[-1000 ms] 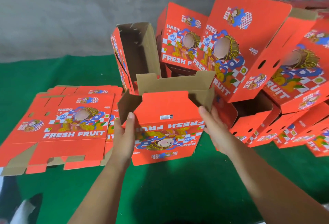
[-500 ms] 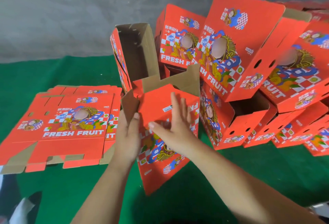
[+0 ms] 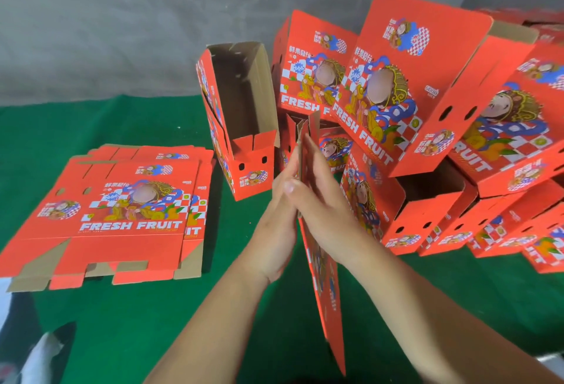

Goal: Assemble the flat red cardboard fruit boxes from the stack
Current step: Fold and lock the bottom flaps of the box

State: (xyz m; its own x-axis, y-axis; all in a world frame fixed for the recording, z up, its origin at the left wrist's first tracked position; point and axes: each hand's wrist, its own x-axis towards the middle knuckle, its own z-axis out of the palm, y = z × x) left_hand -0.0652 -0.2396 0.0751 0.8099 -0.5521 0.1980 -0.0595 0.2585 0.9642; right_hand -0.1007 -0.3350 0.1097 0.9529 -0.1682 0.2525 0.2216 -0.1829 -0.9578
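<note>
Both hands are pressed together palm to palm around one red fruit box (image 3: pixel 328 286), which is squashed flat and turned edge-on to the camera, so it shows as a thin upright sliver. The left hand (image 3: pixel 276 225) lies flat against the box's left face with straight fingers pointing up, and the right hand (image 3: pixel 320 200) does the same on the right face, thumb out toward the left. Neither hand curls around anything; it's a flat sandwich hold. The brown cardboard flap edges of the box poke out above the fingertips, and its lower corner hangs down toward the green table cover (image 3: pixel 137 322).

The stack of flat boxes (image 3: pixel 116 216) sits to the left of the held box, well apart from it, lying face up on the green cover with "FRESH FRUIT" readable and brown bottom flaps sticking out on the near edge.

Just behind and left of the held box stands an open assembled box (image 3: pixel 241 115), tipped so its brown inside shows. To the right of the held box there's a heap of assembled boxes (image 3: pixel 427 103), leaning on each other at all angles, some with the open end facing the camera. A grey wall (image 3: pixel 122 17) runs behind everything. The bottom-left corner has something dark and white, too blurry to call.
</note>
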